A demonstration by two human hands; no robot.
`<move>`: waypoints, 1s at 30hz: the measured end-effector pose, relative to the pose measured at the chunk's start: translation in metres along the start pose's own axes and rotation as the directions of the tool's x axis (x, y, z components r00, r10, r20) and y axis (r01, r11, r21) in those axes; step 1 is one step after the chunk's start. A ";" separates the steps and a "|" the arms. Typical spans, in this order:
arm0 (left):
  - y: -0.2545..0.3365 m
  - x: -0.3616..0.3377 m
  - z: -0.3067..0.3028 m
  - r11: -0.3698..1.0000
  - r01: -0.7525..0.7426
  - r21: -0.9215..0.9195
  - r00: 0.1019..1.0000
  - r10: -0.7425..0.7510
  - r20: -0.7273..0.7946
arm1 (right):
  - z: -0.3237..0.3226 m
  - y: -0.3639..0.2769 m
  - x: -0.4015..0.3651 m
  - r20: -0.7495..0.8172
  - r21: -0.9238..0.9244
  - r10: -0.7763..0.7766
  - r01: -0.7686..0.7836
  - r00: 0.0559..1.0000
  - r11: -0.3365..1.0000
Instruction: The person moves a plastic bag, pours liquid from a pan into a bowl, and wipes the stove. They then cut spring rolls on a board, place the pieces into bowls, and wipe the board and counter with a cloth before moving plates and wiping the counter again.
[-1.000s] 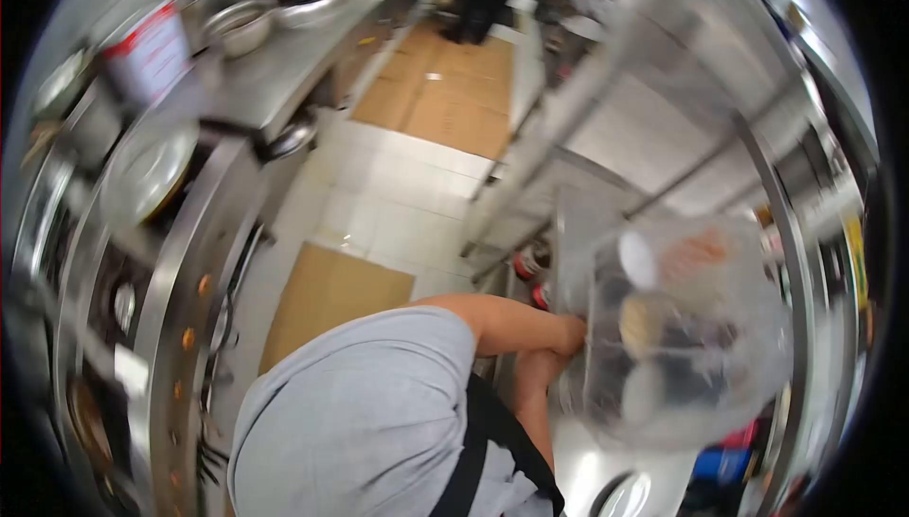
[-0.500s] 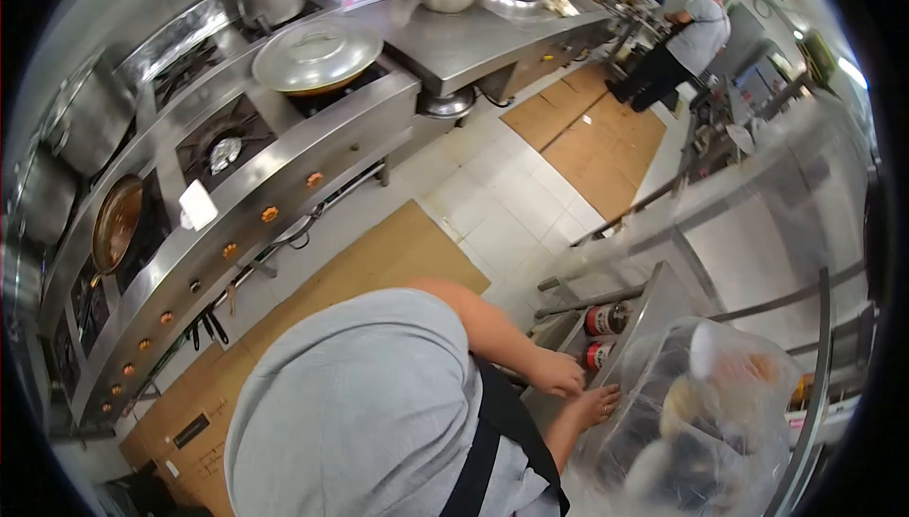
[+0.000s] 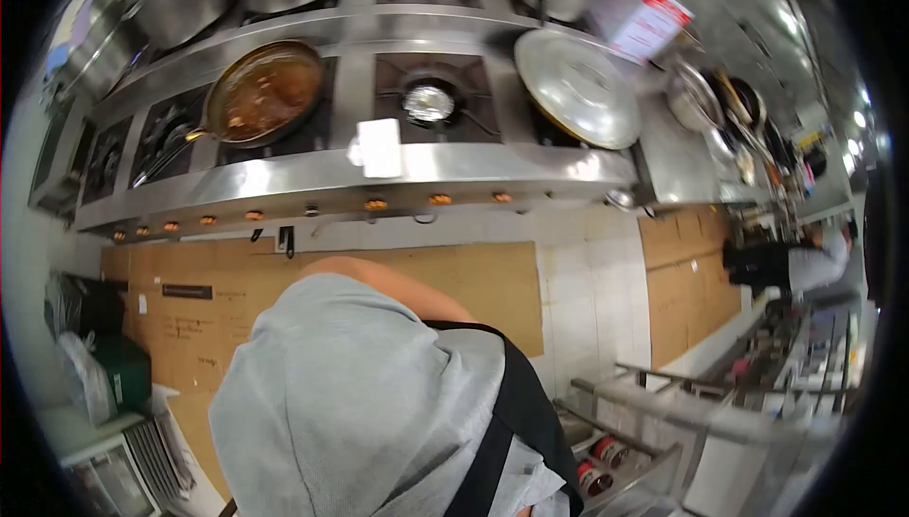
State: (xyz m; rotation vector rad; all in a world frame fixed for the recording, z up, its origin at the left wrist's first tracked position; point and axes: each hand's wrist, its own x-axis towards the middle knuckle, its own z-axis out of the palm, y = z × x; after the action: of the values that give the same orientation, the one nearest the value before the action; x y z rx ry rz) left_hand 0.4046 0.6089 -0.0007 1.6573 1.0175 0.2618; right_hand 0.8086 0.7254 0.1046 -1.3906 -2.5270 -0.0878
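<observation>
Neither of my hands shows; both are out of sight beyond my grey shirt and black apron. One bare forearm (image 3: 402, 294) runs along the far side of my shirt, and its hand end is hidden. A small patch of skin appears at the bottom edge, too little to tell what it is. Nearest to my front is an open metal drawer or shelf (image 3: 653, 470) at lower right, holding a jar with a red label (image 3: 611, 451) and a second red-labelled jar (image 3: 594, 479). Whether I touch anything there cannot be seen.
A long stove (image 3: 473, 165) carries a pan of brown sauce (image 3: 267, 96), a lidded pan (image 3: 578, 91) and a white flat object (image 3: 381, 148) at its edge. Large pots (image 3: 180, 1) stand behind. Cardboard (image 3: 473, 280) covers the floor. A co-worker (image 3: 805, 261) stands far right.
My view has swung toward the stove. Both hands, earlier close together between the jars and a clear plastic bag, have left view, as has the bag.
</observation>
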 end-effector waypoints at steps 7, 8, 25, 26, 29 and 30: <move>-0.089 -0.150 0.025 0.972 0.082 -0.220 0.940 -0.148 -0.307 | 0.066 -0.233 0.099 0.359 0.526 -0.525 0.298 0.771 0.797; -0.092 -0.172 0.030 0.963 0.070 -0.260 0.920 -0.163 -0.356 | 0.072 -0.256 0.114 0.376 0.562 -0.575 0.315 0.727 0.765; 0.091 -0.578 0.122 0.056 0.421 -0.905 -0.883 -0.201 -0.424 | 0.078 -0.553 0.179 0.318 0.920 -0.885 0.335 -0.340 0.201; 0.086 -0.591 0.132 -0.013 0.461 -0.887 -0.880 -0.139 -0.455 | 0.073 -0.560 0.169 0.301 0.934 -0.872 0.304 -0.385 0.188; 0.069 -0.627 0.144 -0.221 0.490 -0.843 -0.871 -0.152 -0.467 | 0.072 -0.586 0.139 0.269 0.963 -0.843 0.124 -0.465 0.238; 0.064 -0.640 0.149 -0.292 0.491 -0.821 -0.871 -0.192 -0.453 | 0.070 -0.595 0.130 0.326 0.943 -0.831 0.094 -0.451 0.319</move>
State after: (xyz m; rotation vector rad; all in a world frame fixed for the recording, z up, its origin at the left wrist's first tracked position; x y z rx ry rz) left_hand 0.1432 0.0401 0.2093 -0.6040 3.3275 -0.2924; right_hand 0.2297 0.5227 0.1110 1.0939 -3.2158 2.1147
